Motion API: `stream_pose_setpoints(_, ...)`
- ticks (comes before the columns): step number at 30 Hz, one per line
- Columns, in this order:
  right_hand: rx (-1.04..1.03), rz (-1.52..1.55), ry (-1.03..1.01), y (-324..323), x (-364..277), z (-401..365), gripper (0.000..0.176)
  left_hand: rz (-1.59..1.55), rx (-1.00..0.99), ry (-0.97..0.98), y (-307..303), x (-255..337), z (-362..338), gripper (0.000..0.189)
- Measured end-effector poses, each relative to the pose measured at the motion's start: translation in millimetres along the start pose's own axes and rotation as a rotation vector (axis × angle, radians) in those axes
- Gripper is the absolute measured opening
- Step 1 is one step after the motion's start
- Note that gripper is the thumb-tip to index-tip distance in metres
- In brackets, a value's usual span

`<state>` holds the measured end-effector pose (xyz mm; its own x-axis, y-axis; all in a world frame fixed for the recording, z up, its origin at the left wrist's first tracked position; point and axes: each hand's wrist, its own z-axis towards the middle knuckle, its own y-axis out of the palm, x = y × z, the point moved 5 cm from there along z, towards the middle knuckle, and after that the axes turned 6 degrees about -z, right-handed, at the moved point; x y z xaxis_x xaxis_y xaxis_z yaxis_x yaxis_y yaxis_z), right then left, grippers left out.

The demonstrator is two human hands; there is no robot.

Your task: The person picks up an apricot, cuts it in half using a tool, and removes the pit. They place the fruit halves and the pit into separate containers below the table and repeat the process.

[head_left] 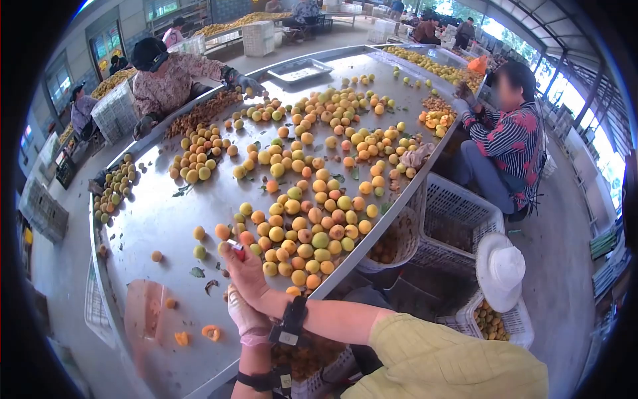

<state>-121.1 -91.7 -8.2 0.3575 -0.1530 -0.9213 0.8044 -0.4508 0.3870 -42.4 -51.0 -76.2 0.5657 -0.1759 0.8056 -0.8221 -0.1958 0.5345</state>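
Note:
My right hand (247, 274), bare with a dark band at the wrist, is closed on a small red-and-white object (236, 250) beside an orange fruit (222, 231). My left hand (244, 314), in a pale glove, is just below, against the heel of my right hand; its fingers are mostly hidden. Many yellow, orange and green fruits (306, 251) lie on the metal table (153, 229) by my right hand. Nearer the front edge lie a halved fruit (211, 332) and an orange piece (181, 338).
A translucent reddish tray (146, 309) lies at the left. White crates (458, 213) and a white hat (500, 271) are at the right, below the table edge. One person (166, 83) works across the table, another (508, 133) sits at the right. A metal tray (299, 71) lies at the far edge.

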Motion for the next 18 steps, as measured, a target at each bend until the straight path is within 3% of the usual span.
stream_pose_setpoints(1,0.038,0.089,0.187,-7.1,5.6,4.6,0.037,-0.143,0.016,-0.159,-1.5,-6.6,0.6,0.032)
stream_pose_setpoints(2,0.037,0.088,0.191,-9.5,1.6,6.5,0.037,-0.287,0.032,-0.316,2.7,-9.3,-1.3,0.032)
stream_pose_setpoints(4,0.08,0.172,0.355,-13.0,5.0,5.6,0.041,-0.315,0.069,-0.384,32.4,11.7,-19.6,0.032)
stream_pose_setpoints(7,-0.055,0.159,0.328,-8.9,3.5,4.6,0.045,-0.236,0.216,-0.48,24.2,10.7,-23.6,0.032)
stream_pose_setpoints(9,-0.098,0.189,0.38,-4.4,4.8,4.4,0.049,-0.257,-0.061,-0.563,12.8,-0.2,-11.7,0.031)
stream_pose_setpoints(13,-0.181,0.19,0.353,-1.5,0.1,4.2,0.053,-0.323,-0.014,-0.58,18.0,8.8,-16.1,0.03)
stream_pose_setpoints(18,-0.235,0.163,0.317,1.1,-2.4,3.8,0.056,-0.558,-0.088,-0.734,19.4,12.2,-17.9,0.03)
